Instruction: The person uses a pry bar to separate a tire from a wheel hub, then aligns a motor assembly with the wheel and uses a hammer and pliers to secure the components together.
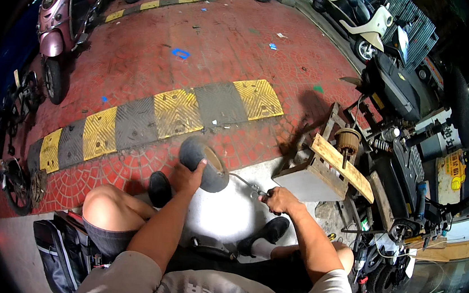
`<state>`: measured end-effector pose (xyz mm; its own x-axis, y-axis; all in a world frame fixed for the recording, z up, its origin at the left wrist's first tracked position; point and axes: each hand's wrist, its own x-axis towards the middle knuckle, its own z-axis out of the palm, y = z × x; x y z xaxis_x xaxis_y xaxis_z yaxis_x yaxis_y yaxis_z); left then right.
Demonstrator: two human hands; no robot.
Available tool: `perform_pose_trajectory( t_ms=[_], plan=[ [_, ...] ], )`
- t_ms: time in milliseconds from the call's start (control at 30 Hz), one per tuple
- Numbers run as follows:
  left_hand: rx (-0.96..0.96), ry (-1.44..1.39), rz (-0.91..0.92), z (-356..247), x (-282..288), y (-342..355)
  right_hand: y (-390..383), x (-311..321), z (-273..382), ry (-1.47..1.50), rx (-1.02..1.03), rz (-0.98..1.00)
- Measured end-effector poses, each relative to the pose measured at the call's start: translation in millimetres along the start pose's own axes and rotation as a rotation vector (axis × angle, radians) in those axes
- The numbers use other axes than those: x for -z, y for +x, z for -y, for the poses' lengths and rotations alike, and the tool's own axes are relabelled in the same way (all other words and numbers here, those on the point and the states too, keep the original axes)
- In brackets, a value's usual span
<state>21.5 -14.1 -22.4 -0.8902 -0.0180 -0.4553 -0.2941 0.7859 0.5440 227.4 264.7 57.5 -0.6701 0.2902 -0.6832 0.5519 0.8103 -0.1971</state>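
Gripping a small black-tyred wheel (214,174), the left hand (188,179) stood apart from the right hand (281,200), which clamped a metal hand tool (255,192). Farther off lay a yellow-and-grey speed bump (177,112).

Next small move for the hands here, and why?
Probably tighten the left hand on the small wheel: the right hand holds a plier-like tool, a thin rod reaches from it toward the wheel, and no other support shows.
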Motion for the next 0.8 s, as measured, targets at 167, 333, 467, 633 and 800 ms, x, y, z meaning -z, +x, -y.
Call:
perform_pose_trajectory(
  t_ms=[167,333,467,633,800],
  plan=[
    [0.064,-0.086,0.006,10,-10,-4,-5,9,16,0.009,-0.021,-0.033],
    [-0.261,-0.169,-0.088,23,-10,-23,-1,-6,45,-0.052,-0.021,-0.042],
    [-0.107,0.008,0.257,22,-1,-54,5,-14,43,-0.169,-0.074,-0.107],
    [0.013,-0.065,0.239,54,2,-2,-1,11,32,-0.067,-0.070,-0.303],
    [0.134,0.086,0.141,79,13,6,-12,0,23,-0.011,-0.067,-0.181]
  ],
)
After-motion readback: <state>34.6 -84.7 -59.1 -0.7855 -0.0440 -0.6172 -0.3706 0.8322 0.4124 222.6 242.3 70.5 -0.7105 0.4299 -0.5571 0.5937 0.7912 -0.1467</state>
